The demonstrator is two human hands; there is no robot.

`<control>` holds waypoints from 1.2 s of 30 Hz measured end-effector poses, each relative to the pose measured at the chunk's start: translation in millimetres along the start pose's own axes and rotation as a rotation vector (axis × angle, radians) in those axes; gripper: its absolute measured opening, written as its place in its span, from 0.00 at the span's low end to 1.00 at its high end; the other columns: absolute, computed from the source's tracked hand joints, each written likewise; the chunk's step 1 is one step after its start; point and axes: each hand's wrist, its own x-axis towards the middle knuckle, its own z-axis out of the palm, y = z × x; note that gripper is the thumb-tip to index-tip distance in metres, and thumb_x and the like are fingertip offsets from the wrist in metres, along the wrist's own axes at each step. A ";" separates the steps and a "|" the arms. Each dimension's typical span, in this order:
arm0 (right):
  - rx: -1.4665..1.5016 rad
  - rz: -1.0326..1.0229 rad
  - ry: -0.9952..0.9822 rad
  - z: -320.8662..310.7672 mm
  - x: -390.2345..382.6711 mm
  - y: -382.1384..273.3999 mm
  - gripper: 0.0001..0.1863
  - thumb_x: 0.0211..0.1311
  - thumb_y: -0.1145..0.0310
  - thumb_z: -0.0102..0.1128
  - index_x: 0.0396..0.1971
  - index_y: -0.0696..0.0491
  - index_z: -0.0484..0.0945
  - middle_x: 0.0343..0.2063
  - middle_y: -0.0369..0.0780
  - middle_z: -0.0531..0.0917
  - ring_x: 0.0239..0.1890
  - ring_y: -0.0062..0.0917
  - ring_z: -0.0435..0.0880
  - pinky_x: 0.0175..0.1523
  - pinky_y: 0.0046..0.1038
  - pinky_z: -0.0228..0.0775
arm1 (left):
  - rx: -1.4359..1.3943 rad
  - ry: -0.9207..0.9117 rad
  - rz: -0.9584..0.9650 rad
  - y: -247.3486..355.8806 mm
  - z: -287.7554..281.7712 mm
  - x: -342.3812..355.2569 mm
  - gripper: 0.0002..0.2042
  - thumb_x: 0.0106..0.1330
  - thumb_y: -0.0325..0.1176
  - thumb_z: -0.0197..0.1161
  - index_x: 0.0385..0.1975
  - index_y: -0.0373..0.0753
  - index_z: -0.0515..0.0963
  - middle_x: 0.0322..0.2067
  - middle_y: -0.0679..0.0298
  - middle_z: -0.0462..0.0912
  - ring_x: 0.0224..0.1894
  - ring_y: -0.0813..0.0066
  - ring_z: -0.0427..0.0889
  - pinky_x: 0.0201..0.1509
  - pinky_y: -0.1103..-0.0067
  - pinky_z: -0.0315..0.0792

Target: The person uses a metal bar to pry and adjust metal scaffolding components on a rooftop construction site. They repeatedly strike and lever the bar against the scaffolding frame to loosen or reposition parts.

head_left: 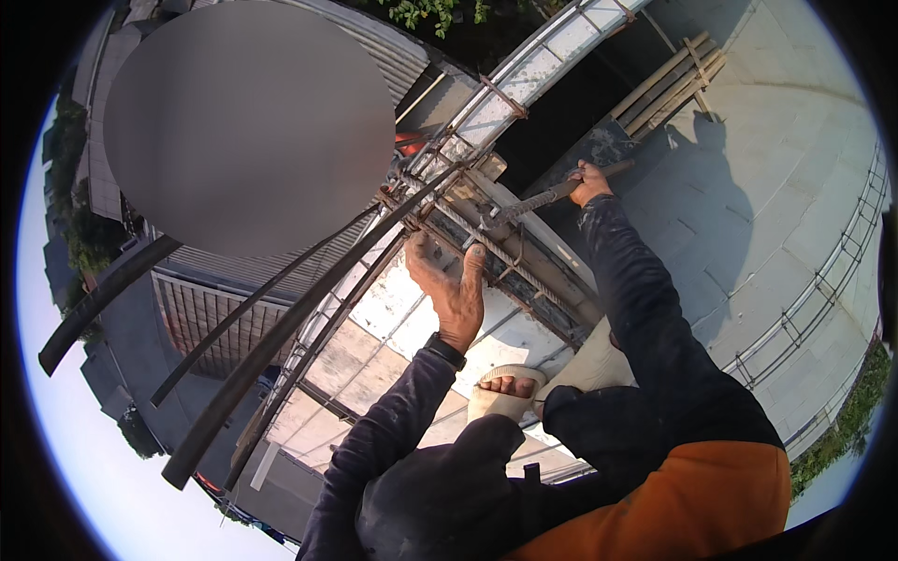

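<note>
My right hand [590, 183] is closed around the thick handle of a rod-like tool with a ribbed steel shaft [543, 199]. The tool's far end lies against a steel reinforcement cage [519, 268] at a corner of the structure. My left hand [453, 297] is beside the cage, thumb and fingers apart, with the fingertips at the bars; whether they touch is hard to see. Long dark bars [309, 304] run from the corner toward the lower left. Rusty wire ties [412, 222] cluster where the bars meet.
Pale panels [360, 365] lie under the bars by my sandalled foot [505, 391]. A dark opening [561, 122] is beyond the cage, with wooden planks [669, 86] beside it. Another cage [795, 313] runs along the right edge. Corrugated roofing [379, 51] stands lower, behind a blurred grey oval.
</note>
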 end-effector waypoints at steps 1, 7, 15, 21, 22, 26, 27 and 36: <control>-0.001 -0.009 0.001 3.0 -1.7 -3.5 0.05 0.74 0.72 0.53 0.34 0.53 0.71 0.21 0.34 0.67 0.16 0.22 0.65 0.21 0.23 0.61 | 0.014 0.020 0.004 0.5 2.1 3.0 0.40 0.74 0.52 0.63 0.70 0.27 0.51 0.64 0.45 0.56 0.70 0.50 0.55 0.75 0.60 0.52; 0.055 -0.027 -0.021 10.8 -19.0 -12.5 0.06 0.72 0.78 0.51 0.32 0.54 0.67 0.22 0.35 0.67 0.17 0.22 0.63 0.21 0.22 0.59 | 0.128 0.065 0.029 1.8 10.3 2.6 0.32 0.72 0.48 0.65 0.59 0.25 0.61 0.67 0.39 0.55 0.70 0.42 0.55 0.74 0.54 0.47; -0.017 -0.124 -0.091 27.7 -41.6 -26.4 0.06 0.69 0.80 0.53 0.31 0.53 0.70 0.20 0.35 0.65 0.16 0.21 0.63 0.19 0.23 0.59 | 0.141 0.083 -0.011 0.6 23.1 2.3 0.30 0.77 0.51 0.56 0.56 0.23 0.65 0.70 0.37 0.52 0.73 0.42 0.51 0.76 0.53 0.42; -0.083 -0.270 -0.210 86.6 -73.7 -61.2 0.08 0.67 0.80 0.53 0.28 0.53 0.71 0.17 0.34 0.65 0.14 0.20 0.62 0.19 0.24 0.55 | 0.119 0.103 0.007 -4.1 26.1 2.4 0.27 0.77 0.51 0.56 0.49 0.25 0.66 0.70 0.36 0.51 0.73 0.41 0.50 0.75 0.50 0.41; -0.099 -0.323 -0.263 102.7 -90.6 -61.5 0.08 0.68 0.79 0.54 0.27 0.53 0.71 0.17 0.33 0.66 0.14 0.20 0.62 0.19 0.24 0.54 | 0.128 0.109 0.010 -2.5 22.9 3.8 0.25 0.76 0.49 0.58 0.46 0.26 0.66 0.70 0.35 0.50 0.73 0.40 0.49 0.74 0.49 0.41; -0.117 -0.346 -0.163 97.2 -105.2 -75.3 0.09 0.68 0.80 0.52 0.27 0.53 0.70 0.17 0.33 0.65 0.13 0.20 0.61 0.19 0.25 0.53 | 0.143 0.090 -0.020 -1.2 21.3 4.1 0.26 0.76 0.51 0.57 0.45 0.27 0.66 0.70 0.35 0.51 0.73 0.40 0.50 0.74 0.49 0.41; -0.017 -0.316 -0.227 95.4 -105.3 -82.9 0.08 0.67 0.81 0.53 0.27 0.53 0.70 0.18 0.33 0.65 0.14 0.20 0.61 0.19 0.26 0.53 | 0.150 0.090 -0.016 -0.8 22.7 6.5 0.27 0.76 0.53 0.56 0.47 0.26 0.66 0.70 0.35 0.51 0.73 0.40 0.50 0.75 0.49 0.40; -0.185 -0.546 -0.410 136.9 -159.3 -98.1 0.08 0.63 0.81 0.56 0.28 0.53 0.68 0.19 0.33 0.65 0.16 0.19 0.62 0.20 0.25 0.55 | 0.145 0.131 0.019 -0.5 26.2 7.1 0.26 0.76 0.51 0.57 0.45 0.27 0.67 0.69 0.36 0.54 0.72 0.39 0.50 0.74 0.48 0.41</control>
